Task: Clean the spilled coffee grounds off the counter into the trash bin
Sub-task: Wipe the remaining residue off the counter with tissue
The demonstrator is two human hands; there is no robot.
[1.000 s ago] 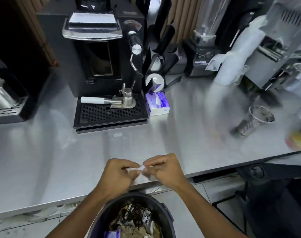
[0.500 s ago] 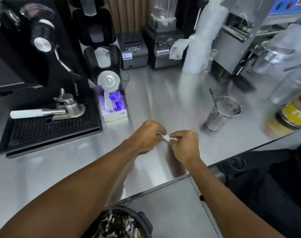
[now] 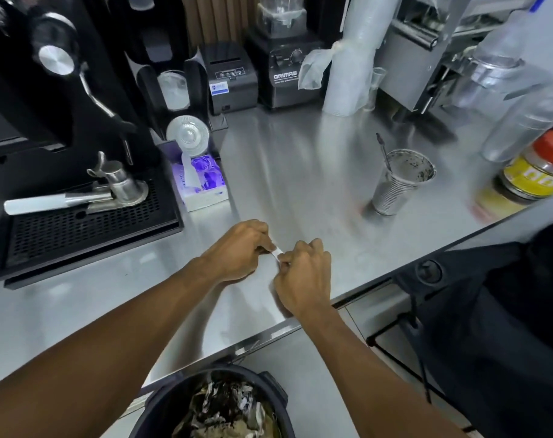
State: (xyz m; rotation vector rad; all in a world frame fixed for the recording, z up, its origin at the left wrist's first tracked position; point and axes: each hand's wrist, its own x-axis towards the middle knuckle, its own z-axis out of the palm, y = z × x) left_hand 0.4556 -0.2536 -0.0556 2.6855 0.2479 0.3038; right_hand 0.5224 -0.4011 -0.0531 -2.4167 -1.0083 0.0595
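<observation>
My left hand (image 3: 237, 251) and my right hand (image 3: 303, 273) are held close together just above the steel counter (image 3: 284, 172), both pinching a small white tissue (image 3: 276, 251) between their fingertips. Only a sliver of the tissue shows between the hands. A dark trash bin (image 3: 268, 387) full of crumpled paper and dark grounds stands on the floor below the counter's front edge, under my forearms. A ribbed metal cup (image 3: 395, 191) smeared with coffee grounds stands on the counter to the right, a thin stick in it. I cannot make out loose grounds on the counter.
An espresso machine with a black drip tray (image 3: 79, 229) and a portafilter (image 3: 79, 197) is at the left. A purple tissue box (image 3: 202, 184) sits beside it. A blender (image 3: 284, 58), receipt printer (image 3: 231, 77), bagged cup stack (image 3: 347, 58) and a yellow jar (image 3: 534, 175) line the back and right.
My view has swung right and both hands have moved from the counter's front edge above the bin further onto the counter, still pinching the tissue together.
</observation>
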